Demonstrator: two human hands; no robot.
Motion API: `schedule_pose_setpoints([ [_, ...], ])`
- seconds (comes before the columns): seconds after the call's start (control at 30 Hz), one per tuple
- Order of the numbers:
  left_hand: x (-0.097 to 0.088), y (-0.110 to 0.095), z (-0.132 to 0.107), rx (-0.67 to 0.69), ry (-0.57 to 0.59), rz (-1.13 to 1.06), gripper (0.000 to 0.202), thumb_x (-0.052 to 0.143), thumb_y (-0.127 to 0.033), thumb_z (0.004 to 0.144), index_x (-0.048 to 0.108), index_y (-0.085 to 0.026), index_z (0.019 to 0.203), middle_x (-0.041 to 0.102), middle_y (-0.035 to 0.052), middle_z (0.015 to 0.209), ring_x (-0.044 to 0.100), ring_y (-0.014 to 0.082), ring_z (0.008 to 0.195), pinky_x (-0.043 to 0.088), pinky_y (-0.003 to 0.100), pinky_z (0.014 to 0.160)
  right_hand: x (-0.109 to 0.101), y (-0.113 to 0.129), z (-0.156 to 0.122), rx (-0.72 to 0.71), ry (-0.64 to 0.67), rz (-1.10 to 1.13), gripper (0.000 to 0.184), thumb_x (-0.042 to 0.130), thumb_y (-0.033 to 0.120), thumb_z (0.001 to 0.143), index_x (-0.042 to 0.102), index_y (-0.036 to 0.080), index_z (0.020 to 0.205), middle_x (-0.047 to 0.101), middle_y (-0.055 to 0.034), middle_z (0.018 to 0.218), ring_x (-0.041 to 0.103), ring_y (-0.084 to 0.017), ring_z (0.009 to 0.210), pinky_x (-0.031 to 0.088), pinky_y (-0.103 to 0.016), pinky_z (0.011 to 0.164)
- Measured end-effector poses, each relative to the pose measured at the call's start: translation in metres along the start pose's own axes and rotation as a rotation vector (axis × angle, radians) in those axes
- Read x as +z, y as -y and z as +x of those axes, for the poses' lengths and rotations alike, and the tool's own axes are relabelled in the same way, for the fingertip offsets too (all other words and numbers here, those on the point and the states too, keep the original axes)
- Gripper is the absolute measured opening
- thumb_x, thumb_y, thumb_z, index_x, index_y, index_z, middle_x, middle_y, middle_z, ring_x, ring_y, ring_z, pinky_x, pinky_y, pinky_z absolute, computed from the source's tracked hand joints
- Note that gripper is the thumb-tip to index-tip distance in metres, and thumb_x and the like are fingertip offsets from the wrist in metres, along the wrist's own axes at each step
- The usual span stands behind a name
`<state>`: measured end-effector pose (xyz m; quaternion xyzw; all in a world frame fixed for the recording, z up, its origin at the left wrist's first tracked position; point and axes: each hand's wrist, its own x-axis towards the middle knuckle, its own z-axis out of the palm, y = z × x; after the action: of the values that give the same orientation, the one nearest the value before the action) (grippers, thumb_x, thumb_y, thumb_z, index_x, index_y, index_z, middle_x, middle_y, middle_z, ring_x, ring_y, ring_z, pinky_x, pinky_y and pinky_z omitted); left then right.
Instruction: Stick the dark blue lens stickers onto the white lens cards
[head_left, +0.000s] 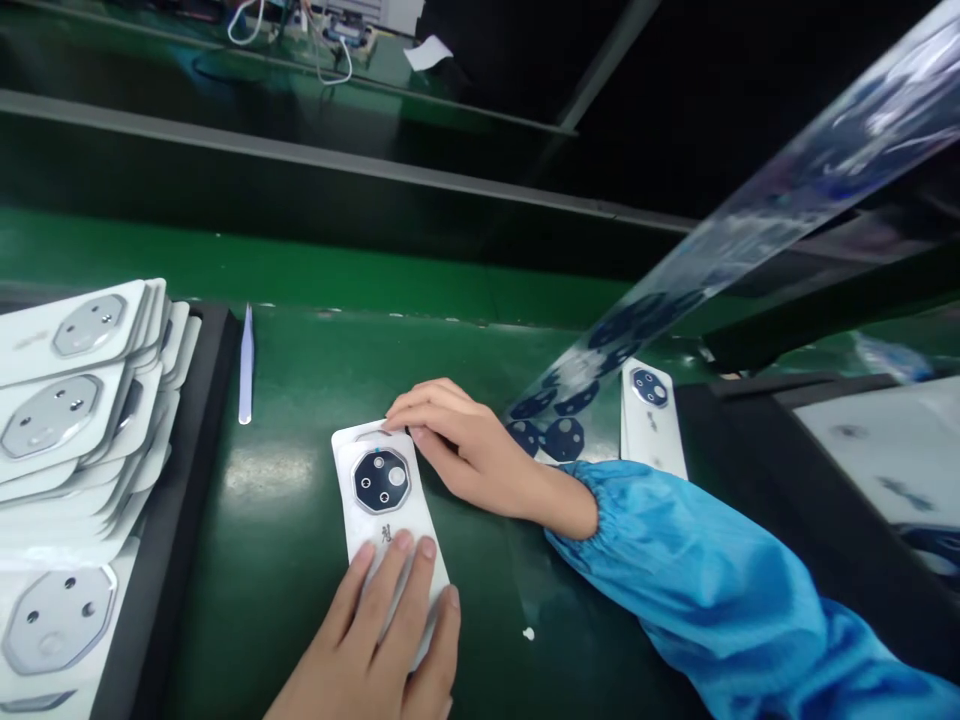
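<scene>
A white phone back cover [379, 525] lies on the green work surface in front of me. It bears a dark octagonal camera sticker [381, 482] with several round holes, and a second pale edge shows just beyond its top. My left hand [382, 630] rests flat across the lower part of the cover, fingers spread. At the cover's upper right corner, my right hand [465, 445] has its fingertips closed together on the edge. Beside the right wrist hangs a clear film strip [592, 370] carrying several dark octagonal stickers.
Stacked white covers with grey camera areas [75, 415] fill a black tray [184, 510] on the left. Purple tweezers [246, 370] lie beside it. More covers [652, 425] with a dark sticker on top lie behind my blue right sleeve [720, 570]. Another black tray [735, 430] stands right.
</scene>
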<state>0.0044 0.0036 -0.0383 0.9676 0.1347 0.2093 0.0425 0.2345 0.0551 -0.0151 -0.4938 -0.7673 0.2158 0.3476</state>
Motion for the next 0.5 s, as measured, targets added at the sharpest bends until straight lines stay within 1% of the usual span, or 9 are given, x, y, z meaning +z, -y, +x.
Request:
schedule_pose_setpoints([
  [0.1,0.0,0.002,0.001,0.011,-0.008,0.003,0.041,0.056,-0.037,0.093,0.061,-0.014,0.126,0.058,0.0192,0.134,0.053,0.0369,0.127,0.014,0.054,0.123,0.001,-0.005,-0.004,-0.073,-0.025,0.003,0.034,0.038,0.005,0.1,0.067,0.019,0.112,0.064,-0.0081,0.119,0.055,-0.024,0.111,0.048,-0.046,0.095],
  [0.23,0.001,0.002,0.001,0.003,-0.031,-0.001,0.039,0.056,-0.037,0.094,0.061,-0.015,0.125,0.058,0.017,0.133,0.053,0.0354,0.128,0.015,0.053,0.124,0.002,-0.005,-0.009,-0.175,-0.028,-0.094,0.033,0.041,0.006,0.102,0.066,0.016,0.12,0.063,-0.0105,0.126,0.054,-0.027,0.117,0.05,-0.049,0.096],
  [0.33,0.004,0.001,0.001,-0.003,-0.041,0.011,0.037,0.055,-0.034,0.094,0.062,-0.015,0.124,0.059,0.0176,0.133,0.054,0.0363,0.127,0.018,0.054,0.122,0.0,0.0,-0.012,-0.213,0.033,-0.17,0.028,0.042,0.009,0.106,0.066,0.012,0.12,0.062,-0.012,0.128,0.051,-0.029,0.123,0.052,-0.05,0.098],
  [0.4,0.005,0.0,-0.001,-0.011,-0.021,0.026,0.037,0.054,-0.033,0.093,0.062,-0.014,0.125,0.059,0.0183,0.133,0.054,0.0374,0.128,0.02,0.055,0.122,-0.001,0.0,-0.012,-0.257,0.076,-0.21,0.029,0.041,0.007,0.106,0.066,0.008,0.12,0.061,-0.0137,0.129,0.05,-0.031,0.125,0.052,-0.049,0.099],
  [0.5,0.007,0.001,-0.007,-0.001,-0.007,0.041,0.039,0.054,-0.036,0.094,0.061,-0.015,0.126,0.058,0.0185,0.133,0.051,0.0389,0.131,0.021,0.056,0.121,0.002,-0.004,-0.01,-0.33,0.143,-0.285,0.031,0.038,0.003,0.105,0.064,0.0,0.121,0.059,-0.0178,0.132,0.047,-0.032,0.129,0.049,-0.048,0.103],
])
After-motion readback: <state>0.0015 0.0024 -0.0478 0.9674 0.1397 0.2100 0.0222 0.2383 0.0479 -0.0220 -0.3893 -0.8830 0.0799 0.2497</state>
